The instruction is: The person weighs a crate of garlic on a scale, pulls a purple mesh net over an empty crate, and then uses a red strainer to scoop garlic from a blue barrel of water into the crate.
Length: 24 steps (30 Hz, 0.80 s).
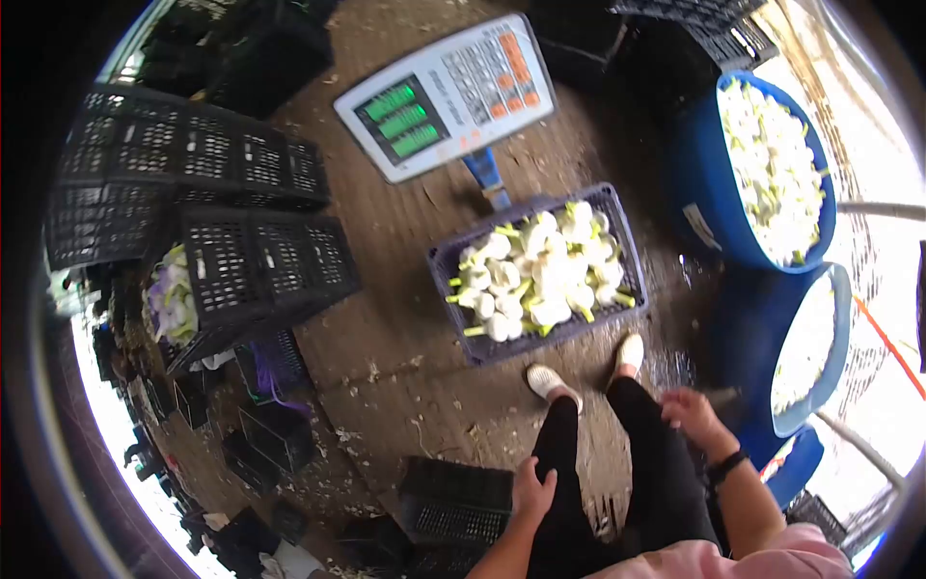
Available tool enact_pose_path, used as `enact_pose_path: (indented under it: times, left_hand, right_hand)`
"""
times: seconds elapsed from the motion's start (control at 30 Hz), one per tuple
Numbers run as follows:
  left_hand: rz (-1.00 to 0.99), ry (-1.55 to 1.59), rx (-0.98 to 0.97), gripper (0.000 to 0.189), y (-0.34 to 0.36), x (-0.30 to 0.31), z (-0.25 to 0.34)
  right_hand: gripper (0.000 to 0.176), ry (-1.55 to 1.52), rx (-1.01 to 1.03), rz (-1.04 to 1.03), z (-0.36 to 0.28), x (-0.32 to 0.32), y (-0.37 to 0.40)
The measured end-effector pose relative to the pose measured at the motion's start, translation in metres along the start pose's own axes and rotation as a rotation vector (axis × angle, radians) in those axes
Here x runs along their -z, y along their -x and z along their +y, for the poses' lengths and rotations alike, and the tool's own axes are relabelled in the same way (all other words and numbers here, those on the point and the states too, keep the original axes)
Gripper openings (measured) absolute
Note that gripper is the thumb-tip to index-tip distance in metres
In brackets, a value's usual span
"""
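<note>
My left hand (532,490) hangs in front of my left leg, holding nothing, with the thumb apart from the fingers. Beside my right thigh is my right hand (691,415), also with nothing visible in it and its fingers loosely bent. Ahead of my feet, a dark purple plastic crate (470,345) is filled with white, rounded buds or bulbs (550,275) on short green stems. It appears to sit on a scale, whose display panel (453,95) stands behind it with green lit readouts. Neither hand touches the crate.
Two blue barrels (696,183) at the right hold more white pieces. Black stacked crates (275,256) stand at the left, one with pale purple-white contents (172,297). Another black crate (453,500) lies near my left hand. Plant scraps litter the brown floor (386,386).
</note>
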<state>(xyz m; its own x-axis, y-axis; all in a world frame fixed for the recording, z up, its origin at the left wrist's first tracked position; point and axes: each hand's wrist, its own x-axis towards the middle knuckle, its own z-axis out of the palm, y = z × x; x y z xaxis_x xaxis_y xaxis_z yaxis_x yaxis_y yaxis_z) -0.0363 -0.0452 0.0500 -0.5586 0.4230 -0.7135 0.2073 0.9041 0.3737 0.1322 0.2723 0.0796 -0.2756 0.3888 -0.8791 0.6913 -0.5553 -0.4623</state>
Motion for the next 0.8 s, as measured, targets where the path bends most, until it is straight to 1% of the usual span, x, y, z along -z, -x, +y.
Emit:
enact_pose_path:
  times: [0.07, 0.1, 0.13, 0.17, 0.2, 0.27, 0.33, 0.4, 0.47, 0.5, 0.53, 0.57, 0.6, 0.63, 0.73, 0.8]
  left_hand:
    - [0.016, 0.064, 0.104, 0.050, -0.018, 0.008, -0.012]
    - [-0.029, 0.073, 0.200, 0.053, -0.031, 0.016, -0.018]
    - [-0.071, 0.085, 0.297, 0.055, -0.048, 0.026, -0.022]
    - [0.005, 0.068, 0.309, 0.056, -0.064, 0.036, -0.018]
    - [0.076, 0.049, 0.329, 0.057, -0.079, 0.046, -0.014]
    - [0.137, 0.091, 0.292, 0.058, -0.118, 0.058, -0.017]
    - [0.241, 0.212, 0.209, 0.053, -0.159, 0.075, 0.002]
    - [0.327, 0.276, 0.066, 0.052, -0.193, 0.093, 0.032]
    - [0.373, 0.268, 0.024, 0.050, -0.225, 0.110, 0.071]
    - [0.412, 0.329, -0.003, 0.048, -0.241, 0.114, 0.086]
    - [0.435, 0.337, -0.029, 0.046, -0.259, 0.115, 0.093]
    - [0.440, 0.352, -0.021, 0.045, -0.271, 0.118, 0.110]
    - [0.387, 0.342, -0.045, 0.047, -0.284, 0.113, 0.114]
    - [0.336, 0.329, -0.070, 0.048, -0.295, 0.110, 0.118]
    - [0.447, 0.223, -0.066, 0.047, -0.315, 0.096, 0.131]
    - [0.500, 0.227, -0.037, 0.046, -0.327, 0.099, 0.136]
  right_hand:
    - [0.023, 0.140, 0.103, 0.099, -0.007, 0.005, -0.023]
    - [0.023, 0.224, 0.168, 0.142, -0.002, 0.007, -0.039]
    - [0.024, 0.198, 0.146, 0.163, -0.007, 0.007, -0.053]
    - [0.025, 0.178, 0.124, 0.179, -0.014, 0.004, -0.067]
    - [0.026, 0.108, 0.114, 0.143, -0.024, 0.000, -0.075]
    - [0.027, -0.033, 0.096, 0.075, -0.046, -0.018, -0.086]
    - [0.028, -0.037, 0.073, 0.000, -0.051, -0.039, -0.102]
    - [0.028, -0.071, 0.059, -0.065, -0.040, -0.053, -0.113]
    - [0.026, -0.056, -0.004, -0.124, -0.038, -0.069, -0.109]
    - [0.026, -0.044, -0.034, -0.154, -0.038, -0.075, -0.104]
    - [0.025, -0.040, -0.021, -0.183, -0.028, -0.079, -0.101]
    - [0.025, -0.037, -0.007, -0.209, -0.014, -0.084, -0.099]
    - [0.024, -0.034, 0.009, -0.238, -0.004, -0.086, -0.096]
    - [0.024, 0.036, 0.003, -0.233, 0.002, -0.086, -0.090]
    - [0.024, 0.215, -0.033, -0.245, 0.016, -0.086, -0.075]
    - [0.025, 0.293, -0.073, -0.267, 0.018, -0.085, -0.074]
